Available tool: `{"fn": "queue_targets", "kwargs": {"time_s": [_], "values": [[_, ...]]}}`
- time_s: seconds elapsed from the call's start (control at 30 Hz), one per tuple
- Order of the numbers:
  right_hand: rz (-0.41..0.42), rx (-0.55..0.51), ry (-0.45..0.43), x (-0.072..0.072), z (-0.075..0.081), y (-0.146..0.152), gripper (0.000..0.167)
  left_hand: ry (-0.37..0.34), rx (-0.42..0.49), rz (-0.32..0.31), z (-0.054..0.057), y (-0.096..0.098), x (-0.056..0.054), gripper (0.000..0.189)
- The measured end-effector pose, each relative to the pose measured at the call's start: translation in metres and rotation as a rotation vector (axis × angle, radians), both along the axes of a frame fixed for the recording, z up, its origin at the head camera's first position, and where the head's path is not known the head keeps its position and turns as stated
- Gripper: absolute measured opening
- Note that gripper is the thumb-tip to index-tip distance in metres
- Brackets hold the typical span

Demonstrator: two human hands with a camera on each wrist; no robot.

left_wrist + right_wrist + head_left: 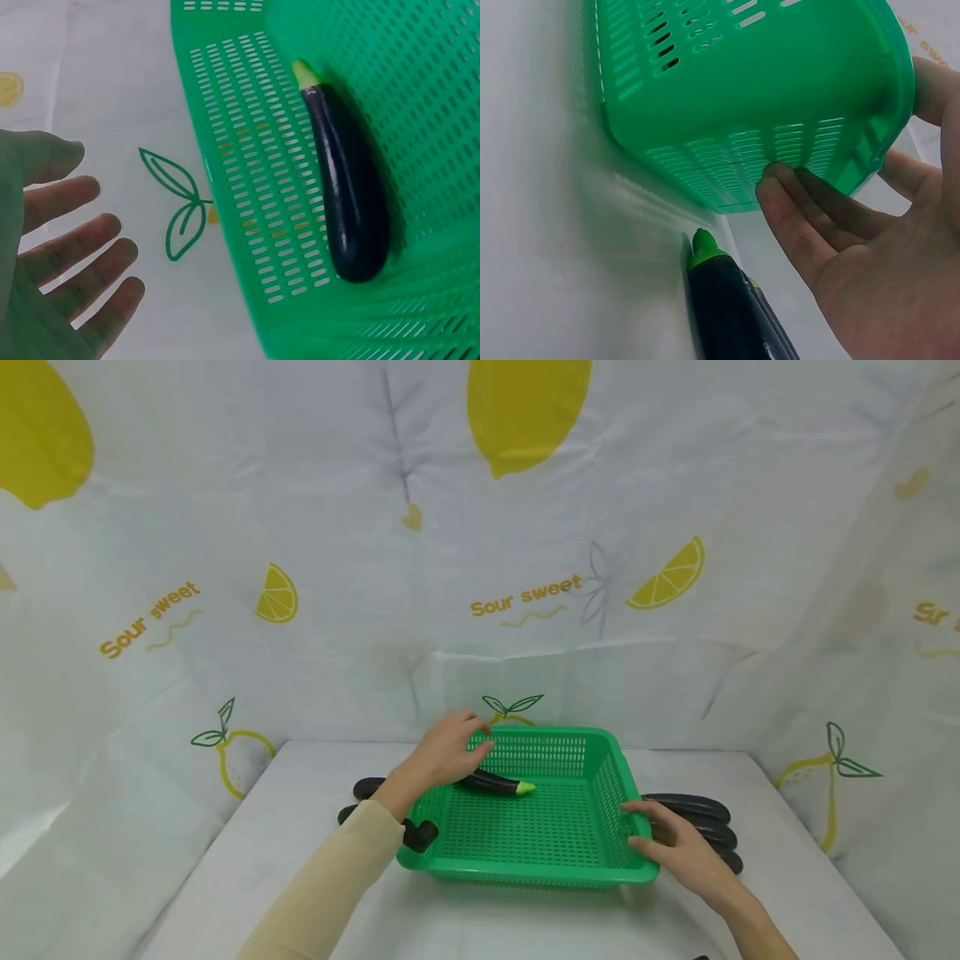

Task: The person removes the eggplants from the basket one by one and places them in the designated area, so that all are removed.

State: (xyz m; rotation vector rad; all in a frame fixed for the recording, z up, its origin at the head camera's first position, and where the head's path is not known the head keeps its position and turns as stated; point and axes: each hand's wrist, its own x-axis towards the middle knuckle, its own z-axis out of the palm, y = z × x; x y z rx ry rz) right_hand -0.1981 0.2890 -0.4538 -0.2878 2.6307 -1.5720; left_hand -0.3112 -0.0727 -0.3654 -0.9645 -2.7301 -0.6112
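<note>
A green plastic basket (525, 868) with slotted walls stands on the white table. Inside it, toward the far left, lies one dark purple eggplant (491, 782) with a pale green stem end. My left hand (450, 747) hovers over the basket's back left part, holding nothing; the left wrist view shows its fingers (90, 244) spread beside the rim. At the right side my right hand (682, 852) grips the basket's rim. The right wrist view has several of its fingers (802, 217) along the outer wall, near an eggplant (724, 300) on the table.
Several eggplants (690, 806) lie side by side to the right of the basket. More eggplants (367, 788) are on the left, partly covered by my left forearm. A black wrist camera (422, 836) sits by my left wrist. White lemon-printed cloth (360, 635) hangs behind the table.
</note>
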Motion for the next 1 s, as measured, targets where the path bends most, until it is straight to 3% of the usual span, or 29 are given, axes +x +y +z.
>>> {"fn": "queue_targets", "kwargs": {"time_s": [0.2, 0.33, 0.63, 1.0], "values": [[0.005, 0.005, -0.005, 0.001, 0.001, 0.002, 0.054, 0.005, -0.120, 0.032, -0.007, 0.010, -0.009, 0.030], [0.004, 0.003, -0.020, 0.001, 0.001, 0.001, 0.054, 0.019, -0.220, 0.062, -0.017, 0.016, -0.016, 0.029], [-0.004, -0.005, -0.027, 0.000, 0.000, -0.001, 0.054, -0.076, -0.466, 0.126, -0.043, 0.026, -0.026, 0.041], [0.000, -0.016, -0.032, 0.000, 0.000, 0.000, 0.054, -0.168, -0.559, 0.200, -0.067, 0.032, -0.027, 0.058]]}}
